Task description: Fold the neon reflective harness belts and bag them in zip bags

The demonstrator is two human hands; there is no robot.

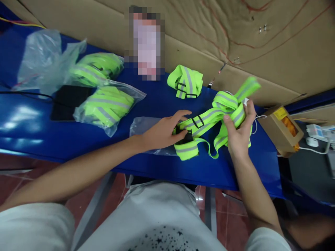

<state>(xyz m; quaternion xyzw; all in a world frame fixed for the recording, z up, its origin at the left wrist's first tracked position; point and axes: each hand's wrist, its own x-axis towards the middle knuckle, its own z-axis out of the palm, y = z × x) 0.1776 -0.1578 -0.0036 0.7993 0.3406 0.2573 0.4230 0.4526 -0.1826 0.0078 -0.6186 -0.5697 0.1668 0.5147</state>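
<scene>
A neon-yellow reflective strap (pixel 214 113) with a grey stripe and black buckles lies partly folded between my hands on the blue table. My left hand (pixel 167 130) closes its thumb and fingers around the black buckle end of the strap. Bunched loops of the same strap are gripped by my right hand (pixel 239 127), and one loose end sticks up above them. Beneath my left hand lies a clear plastic bag (pixel 142 125), flat and partly covered. A second folded reflective strap (pixel 185 82) with black slides rests farther back, near the cardboard wall.
Two bagged reflective straps (pixel 106 108) sit to the left, close to a crumpled clear bag (pixel 43 52) and a black flat object (pixel 68 104). A cardboard box (pixel 282 130) stands beyond the table's right end. Red wires (pixel 251 45) run along the cardboard wall (pixel 188 21).
</scene>
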